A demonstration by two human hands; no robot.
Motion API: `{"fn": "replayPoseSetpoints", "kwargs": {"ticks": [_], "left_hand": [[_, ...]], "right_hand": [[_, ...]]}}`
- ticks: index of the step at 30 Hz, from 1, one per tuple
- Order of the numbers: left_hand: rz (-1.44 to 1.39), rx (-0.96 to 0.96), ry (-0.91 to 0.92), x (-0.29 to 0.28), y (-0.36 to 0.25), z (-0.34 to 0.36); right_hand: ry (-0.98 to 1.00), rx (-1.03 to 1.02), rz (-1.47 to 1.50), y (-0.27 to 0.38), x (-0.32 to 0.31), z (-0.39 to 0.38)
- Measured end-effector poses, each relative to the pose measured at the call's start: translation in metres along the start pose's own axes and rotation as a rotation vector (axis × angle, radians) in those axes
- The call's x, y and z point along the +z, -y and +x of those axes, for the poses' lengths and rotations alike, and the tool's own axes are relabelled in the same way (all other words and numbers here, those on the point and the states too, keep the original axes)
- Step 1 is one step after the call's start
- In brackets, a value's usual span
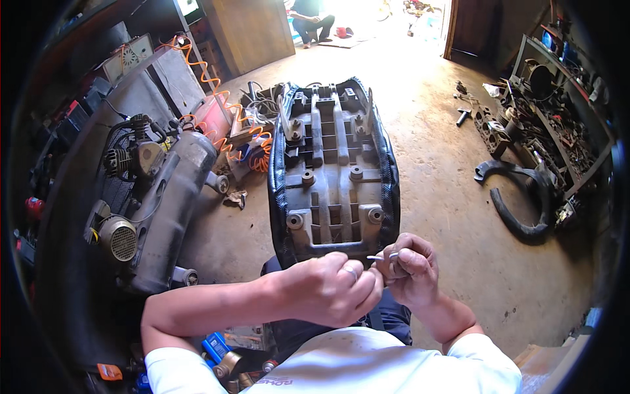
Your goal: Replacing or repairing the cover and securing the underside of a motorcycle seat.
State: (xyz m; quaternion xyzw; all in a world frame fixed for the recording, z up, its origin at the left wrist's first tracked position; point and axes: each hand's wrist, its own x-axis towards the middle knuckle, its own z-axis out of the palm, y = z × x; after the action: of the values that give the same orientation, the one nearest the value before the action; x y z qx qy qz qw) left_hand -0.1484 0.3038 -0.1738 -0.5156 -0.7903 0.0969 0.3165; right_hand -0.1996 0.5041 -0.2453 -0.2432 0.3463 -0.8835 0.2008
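An upside-down motorcycle seat, with a grey ribbed plastic base and black cover edges, rests over my lap and stretches away from me. Just beyond my chest, both hands meet over its near end. My left hand, with a ring on one finger, is curled closed, and its fingertips are hidden behind the knuckles. Beside it my right hand pinches a small, thin, pale wire-like piece. One end of that piece points toward my left hand; whether the left fingers also grip it is hidden.
To the left stand an air compressor and a coiled orange air hose. On the right lie a curved black tube, metal parts and a cluttered rack. A person squats by the bright doorway.
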Motion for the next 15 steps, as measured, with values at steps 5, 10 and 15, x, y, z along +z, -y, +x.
{"fn": "replayPoseSetpoints", "kwargs": {"ticks": [5,10,15], "left_hand": [[-0.282,-0.396,-0.069,0.016,-0.014,-0.011],[-0.744,-0.716,-0.152,0.025,-0.03,-0.02],[-1.455,-1.095,-0.009,0.028,-0.02,-0.034]], "right_hand": [[0.043,-0.206,0.038,-0.004,0.023,0.002],[0.206,-0.19,0.205,-0.009,0.025,0.006],[0.345,-0.311,0.031,-0.005,0.018,0.016]]}}
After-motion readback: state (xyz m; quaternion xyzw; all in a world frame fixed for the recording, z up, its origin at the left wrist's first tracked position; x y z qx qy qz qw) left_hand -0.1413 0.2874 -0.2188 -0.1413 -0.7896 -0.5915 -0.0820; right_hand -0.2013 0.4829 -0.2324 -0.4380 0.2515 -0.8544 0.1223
